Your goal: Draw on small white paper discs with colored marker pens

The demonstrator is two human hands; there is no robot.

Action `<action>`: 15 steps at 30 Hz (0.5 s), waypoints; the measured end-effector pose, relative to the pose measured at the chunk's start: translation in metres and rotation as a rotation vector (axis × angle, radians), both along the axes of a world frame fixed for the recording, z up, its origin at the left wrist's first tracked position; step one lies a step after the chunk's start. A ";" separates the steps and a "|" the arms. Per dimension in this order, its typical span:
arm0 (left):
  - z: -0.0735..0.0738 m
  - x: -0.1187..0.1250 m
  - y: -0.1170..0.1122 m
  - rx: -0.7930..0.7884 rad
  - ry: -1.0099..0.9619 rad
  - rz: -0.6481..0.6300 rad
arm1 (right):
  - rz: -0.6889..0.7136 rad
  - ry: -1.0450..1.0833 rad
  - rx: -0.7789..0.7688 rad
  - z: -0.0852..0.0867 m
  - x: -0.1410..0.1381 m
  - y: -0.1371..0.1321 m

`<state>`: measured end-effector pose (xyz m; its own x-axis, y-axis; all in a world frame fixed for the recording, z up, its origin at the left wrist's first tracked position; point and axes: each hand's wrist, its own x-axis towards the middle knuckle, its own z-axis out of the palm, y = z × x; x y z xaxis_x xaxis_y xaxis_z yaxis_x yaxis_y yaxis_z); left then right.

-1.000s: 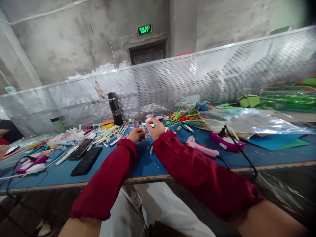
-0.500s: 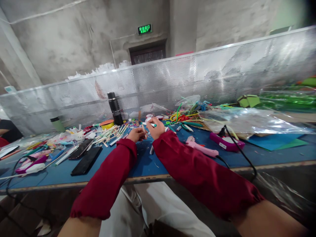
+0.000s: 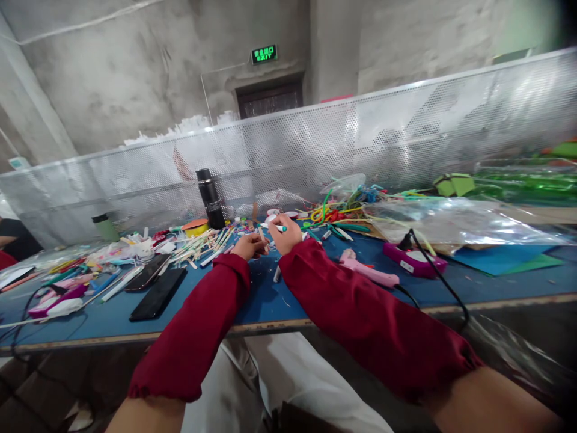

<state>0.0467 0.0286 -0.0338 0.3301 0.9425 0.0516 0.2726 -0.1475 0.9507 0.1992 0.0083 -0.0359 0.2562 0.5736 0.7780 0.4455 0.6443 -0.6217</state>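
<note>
My left hand [image 3: 250,246] is closed on a small wooden craft stick [image 3: 262,236], which stands up between the fingertips. Just to its right, my right hand [image 3: 286,234] grips a white marker [image 3: 279,228] with a green end, its tip side pointing left toward the stick. Both hands are close together over the blue table [image 3: 265,304]. Dark red sleeve covers reach from wrists to elbows. A capped marker [image 3: 276,275] lies on the table below the right hand. Whether the marker touches the stick I cannot tell.
Left of my hands lie scattered sticks [image 3: 219,243], two dark phones [image 3: 158,293] and a black bottle [image 3: 210,201]. On the right are a pink glue gun [image 3: 367,269], a purple power strip [image 3: 415,260] with a cord, and clear plastic sheeting [image 3: 451,216]. A perforated metal screen [image 3: 288,150] stands behind.
My right hand has shifted very slightly, with the marker still in it. My left hand stays in place on the stick.
</note>
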 end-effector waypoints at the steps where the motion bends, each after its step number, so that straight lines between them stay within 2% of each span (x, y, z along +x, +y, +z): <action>1: 0.000 0.000 0.000 0.004 0.007 -0.003 | -0.001 -0.004 0.008 0.000 0.000 0.000; 15: 0.000 0.000 0.001 0.015 0.019 -0.009 | -0.009 -0.012 -0.021 0.001 0.001 0.000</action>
<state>0.0463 0.0292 -0.0339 0.3393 0.9388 0.0593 0.2894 -0.1642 0.9430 0.2000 0.0080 -0.0353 0.2523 0.5876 0.7688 0.4585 0.6271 -0.6297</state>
